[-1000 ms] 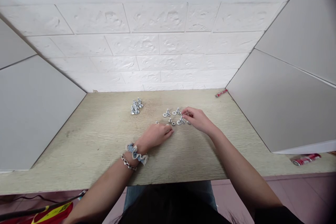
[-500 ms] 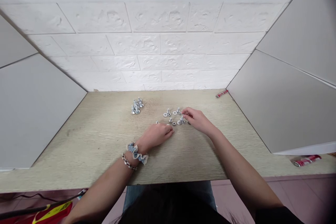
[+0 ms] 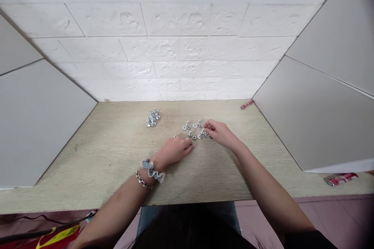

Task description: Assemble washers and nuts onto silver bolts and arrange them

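The bolt (image 3: 202, 132) nearest my right hand (image 3: 218, 132) stands on the worktop (image 3: 117, 163) at its nine o'clock, long axis upright, shank up. This and my left hand (image 3: 174, 149) have bent fingers; I cannot tell whether either pinches anything.

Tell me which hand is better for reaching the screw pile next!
Probably the left hand: it's nearer the screw pile. The right hand is farther away, by the loose screws.
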### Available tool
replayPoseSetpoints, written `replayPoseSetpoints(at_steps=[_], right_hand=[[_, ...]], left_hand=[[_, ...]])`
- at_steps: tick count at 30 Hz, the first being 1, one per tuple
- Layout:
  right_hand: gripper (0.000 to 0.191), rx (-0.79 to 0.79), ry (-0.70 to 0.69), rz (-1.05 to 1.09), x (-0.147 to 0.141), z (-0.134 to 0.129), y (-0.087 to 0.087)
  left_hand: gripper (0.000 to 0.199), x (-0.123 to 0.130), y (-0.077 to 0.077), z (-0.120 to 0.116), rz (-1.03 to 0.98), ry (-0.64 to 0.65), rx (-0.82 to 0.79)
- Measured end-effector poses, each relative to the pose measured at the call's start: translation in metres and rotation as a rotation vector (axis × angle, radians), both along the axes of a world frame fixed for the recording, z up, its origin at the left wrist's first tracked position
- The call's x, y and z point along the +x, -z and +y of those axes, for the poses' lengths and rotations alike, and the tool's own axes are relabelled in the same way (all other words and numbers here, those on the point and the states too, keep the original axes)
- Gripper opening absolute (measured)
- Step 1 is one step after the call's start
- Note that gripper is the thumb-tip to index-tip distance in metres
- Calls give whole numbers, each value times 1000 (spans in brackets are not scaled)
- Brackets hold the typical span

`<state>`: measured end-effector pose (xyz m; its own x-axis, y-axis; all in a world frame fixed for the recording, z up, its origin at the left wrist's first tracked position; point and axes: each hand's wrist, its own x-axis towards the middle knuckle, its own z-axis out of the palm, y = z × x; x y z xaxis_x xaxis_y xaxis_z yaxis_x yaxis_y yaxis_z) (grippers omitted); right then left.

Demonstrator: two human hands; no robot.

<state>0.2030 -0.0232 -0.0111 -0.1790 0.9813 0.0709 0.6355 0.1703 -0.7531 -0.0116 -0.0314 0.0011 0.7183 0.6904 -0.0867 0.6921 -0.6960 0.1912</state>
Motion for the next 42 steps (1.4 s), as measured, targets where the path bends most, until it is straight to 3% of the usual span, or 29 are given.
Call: replayPoseSetpoints(at_steps=[10, 28, 36, 42], right_hand=[[11, 44, 16, -229, 0, 0, -4], [19, 22, -7, -263, 0, -4, -10], [25, -229, -42, -383, 12, -4, -14], [13, -224, -32, -369, 8, -6, -14]], left_hand=[[33, -1, 1, 1, -14, -45, -34], [33, -1, 0, -1, -7, -68, -47], [33, -2, -1, -1, -23, -62, -66], [33, -1, -1, 0, -16, -75, -77]])
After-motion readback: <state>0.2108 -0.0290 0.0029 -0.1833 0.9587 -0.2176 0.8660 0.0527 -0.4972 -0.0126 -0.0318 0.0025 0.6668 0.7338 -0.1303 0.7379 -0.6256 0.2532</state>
